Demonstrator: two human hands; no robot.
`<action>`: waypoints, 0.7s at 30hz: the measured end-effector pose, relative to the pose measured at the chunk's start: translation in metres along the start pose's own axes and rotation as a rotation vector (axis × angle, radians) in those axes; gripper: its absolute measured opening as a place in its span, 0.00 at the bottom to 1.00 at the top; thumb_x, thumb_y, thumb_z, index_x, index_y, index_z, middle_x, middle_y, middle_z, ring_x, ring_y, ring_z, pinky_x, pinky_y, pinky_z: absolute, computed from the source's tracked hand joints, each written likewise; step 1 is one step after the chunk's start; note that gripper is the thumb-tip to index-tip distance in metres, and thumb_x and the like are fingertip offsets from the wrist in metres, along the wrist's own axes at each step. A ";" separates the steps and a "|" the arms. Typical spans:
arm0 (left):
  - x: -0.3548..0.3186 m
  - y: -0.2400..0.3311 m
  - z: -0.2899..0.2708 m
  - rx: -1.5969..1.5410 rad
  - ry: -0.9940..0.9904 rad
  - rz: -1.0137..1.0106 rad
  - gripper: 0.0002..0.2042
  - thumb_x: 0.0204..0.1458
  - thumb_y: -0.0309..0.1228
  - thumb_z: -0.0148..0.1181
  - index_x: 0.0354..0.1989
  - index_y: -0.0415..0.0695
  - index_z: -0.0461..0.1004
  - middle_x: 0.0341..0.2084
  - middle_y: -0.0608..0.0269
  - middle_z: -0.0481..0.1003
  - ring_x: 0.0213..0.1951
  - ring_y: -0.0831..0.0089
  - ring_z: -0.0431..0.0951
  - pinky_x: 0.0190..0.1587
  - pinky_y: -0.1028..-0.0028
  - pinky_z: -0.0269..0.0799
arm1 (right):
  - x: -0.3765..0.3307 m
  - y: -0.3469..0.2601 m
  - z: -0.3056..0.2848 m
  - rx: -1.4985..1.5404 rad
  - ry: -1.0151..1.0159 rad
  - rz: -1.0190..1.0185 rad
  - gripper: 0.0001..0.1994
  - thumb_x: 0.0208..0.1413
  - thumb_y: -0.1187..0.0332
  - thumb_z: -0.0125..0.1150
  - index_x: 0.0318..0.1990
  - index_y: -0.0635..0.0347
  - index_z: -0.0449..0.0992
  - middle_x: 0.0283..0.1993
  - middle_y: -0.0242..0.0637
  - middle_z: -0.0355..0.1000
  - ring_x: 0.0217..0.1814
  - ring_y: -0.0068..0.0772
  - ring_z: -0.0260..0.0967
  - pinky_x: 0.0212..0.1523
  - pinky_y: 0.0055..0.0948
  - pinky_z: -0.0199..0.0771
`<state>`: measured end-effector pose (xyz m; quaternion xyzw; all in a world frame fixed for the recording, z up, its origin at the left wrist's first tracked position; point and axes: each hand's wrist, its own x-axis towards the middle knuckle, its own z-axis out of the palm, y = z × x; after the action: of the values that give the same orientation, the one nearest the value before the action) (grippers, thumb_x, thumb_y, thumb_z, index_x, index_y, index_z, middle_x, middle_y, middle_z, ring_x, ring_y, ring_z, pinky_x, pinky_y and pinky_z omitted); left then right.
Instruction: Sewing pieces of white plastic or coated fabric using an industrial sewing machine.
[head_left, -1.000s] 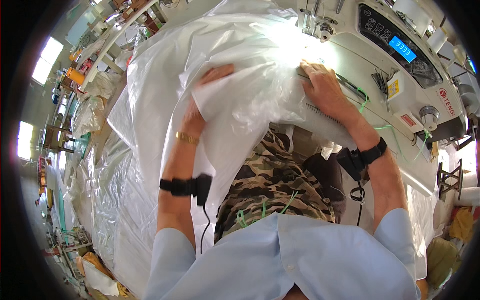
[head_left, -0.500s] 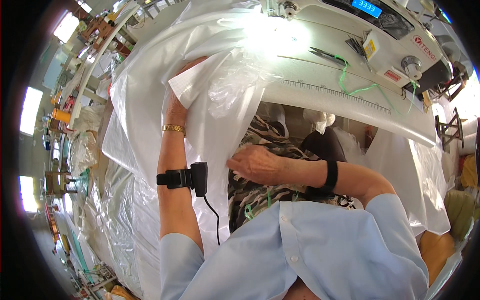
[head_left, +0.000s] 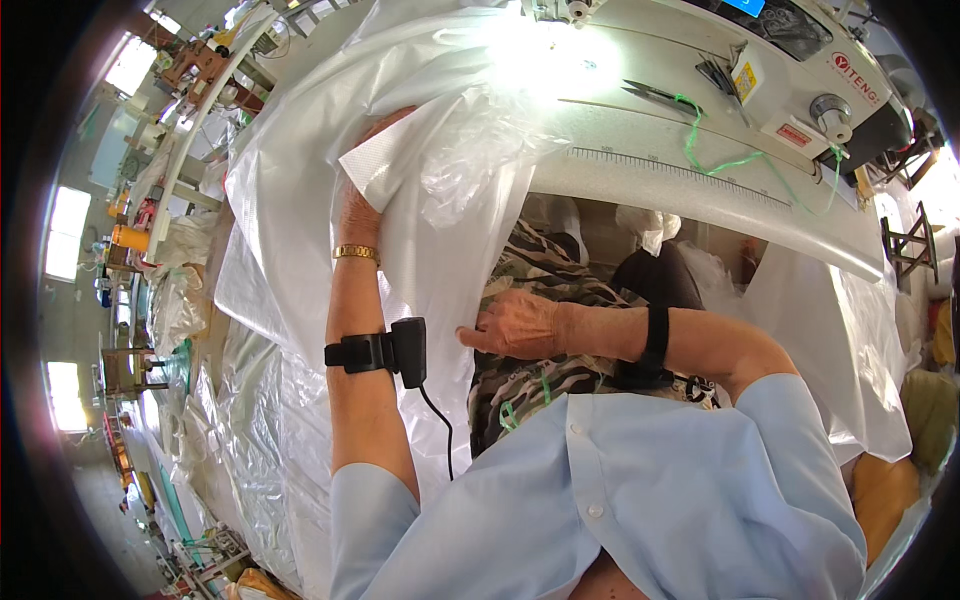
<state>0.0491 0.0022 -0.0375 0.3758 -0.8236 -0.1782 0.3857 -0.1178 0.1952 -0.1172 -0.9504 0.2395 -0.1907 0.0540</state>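
A large sheet of white woven plastic with a thin clear film spreads over the left of the table and hangs beside my lap. My left hand reaches up into this sheet. A folded flap covers most of it, and its fingers are largely hidden. Over my lap, at the hanging sheet's right edge, is my right hand. Its fingers are curled, with the index finger reaching out over the sheet; whatever they may hold is hidden. A sewing machine with a bright lamp stands beyond the sheet.
Black scissors and loose green thread lie on the machine table, behind a printed ruler scale. More white plastic hangs at the right. Crumpled clear plastic is heaped at the left.
The whole view has shifted slightly, so most things sit a little further right. My right hand's index finger now reaches out more distinctly. My left hand stays at the sheet.
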 end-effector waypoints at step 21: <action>-0.003 -0.009 -0.013 -0.546 -0.060 -0.202 0.17 0.57 0.34 0.56 0.53 0.41 0.75 0.47 0.65 0.77 0.46 0.78 0.74 0.51 0.76 0.70 | -0.160 -0.019 -0.129 0.071 -0.295 0.649 0.07 0.48 0.72 0.61 0.35 0.61 0.78 0.25 0.42 0.75 0.27 0.47 0.73 0.36 0.44 0.75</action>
<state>0.0648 -0.0018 -0.0363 0.3329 -0.7145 -0.4418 0.4284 -0.2897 0.2861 -0.0482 -0.8398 0.5117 -0.0326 0.1787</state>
